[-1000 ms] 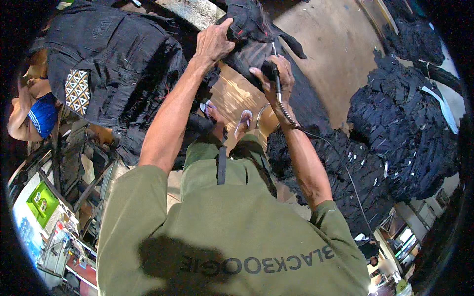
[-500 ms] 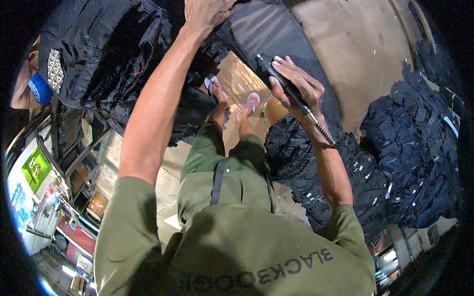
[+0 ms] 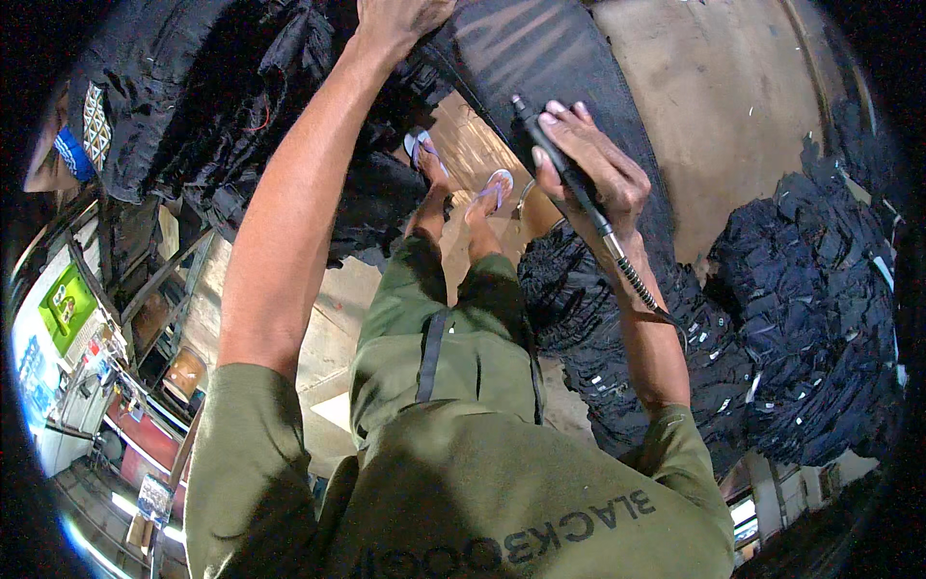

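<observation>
My right hand (image 3: 603, 169) is wrapped round a black, pen-shaped rotary handpiece (image 3: 537, 130). Its tip points up and left, and a spring-sleeved cable runs back along my forearm. Below the handpiece lies a black denim trouser leg (image 3: 617, 106), stretched long and flat with pale worn streaks across its upper part. The tip seems to hover over the cloth's left edge; whether it touches, I cannot tell. My left hand (image 3: 400, 21) is at the top edge beside the trouser leg, its fingers cut off by the frame.
Piles of black garments lie to the left (image 3: 193, 106) and to the right (image 3: 801, 309), the right one dotted with small white tags. A brown tabletop (image 3: 714, 96) stretches beyond the trouser leg. Part of another person shows at the far left, beside a blue patterned cloth (image 3: 72, 152).
The view has shifted slightly. My right hand still grips the handpiece and sits a little lower and further right in the picture. My left hand remains at the top edge.
</observation>
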`<state>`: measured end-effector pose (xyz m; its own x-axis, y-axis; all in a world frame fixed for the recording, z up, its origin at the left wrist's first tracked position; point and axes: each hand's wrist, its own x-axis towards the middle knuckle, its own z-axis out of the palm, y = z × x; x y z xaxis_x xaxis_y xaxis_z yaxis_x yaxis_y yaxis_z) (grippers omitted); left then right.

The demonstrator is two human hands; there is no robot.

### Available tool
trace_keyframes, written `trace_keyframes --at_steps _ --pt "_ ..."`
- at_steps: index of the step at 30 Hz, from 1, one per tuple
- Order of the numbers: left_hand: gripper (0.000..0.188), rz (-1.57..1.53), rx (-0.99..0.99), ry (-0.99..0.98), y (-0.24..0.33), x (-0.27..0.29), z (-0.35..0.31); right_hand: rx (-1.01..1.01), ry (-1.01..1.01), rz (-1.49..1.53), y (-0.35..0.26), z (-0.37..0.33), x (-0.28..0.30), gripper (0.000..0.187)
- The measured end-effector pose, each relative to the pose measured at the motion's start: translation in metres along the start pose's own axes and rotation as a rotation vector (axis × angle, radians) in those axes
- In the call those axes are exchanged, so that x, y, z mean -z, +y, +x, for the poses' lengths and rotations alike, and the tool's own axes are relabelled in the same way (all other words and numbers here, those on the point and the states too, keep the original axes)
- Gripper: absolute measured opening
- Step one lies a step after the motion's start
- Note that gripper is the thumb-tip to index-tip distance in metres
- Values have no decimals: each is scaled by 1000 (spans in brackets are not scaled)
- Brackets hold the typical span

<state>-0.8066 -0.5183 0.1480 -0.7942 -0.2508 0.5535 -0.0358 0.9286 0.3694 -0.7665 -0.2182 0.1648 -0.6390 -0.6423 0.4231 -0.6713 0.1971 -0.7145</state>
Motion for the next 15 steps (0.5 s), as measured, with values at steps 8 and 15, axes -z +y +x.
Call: trace_keyframes --at_steps 8,15 --pt "61 -5 -6 5 -1 -2 0 19 47 32 3 -2 -3 35" --pt "60 13 -60 60 -4 -4 -4 32 100 25 10 -4 -6 40"
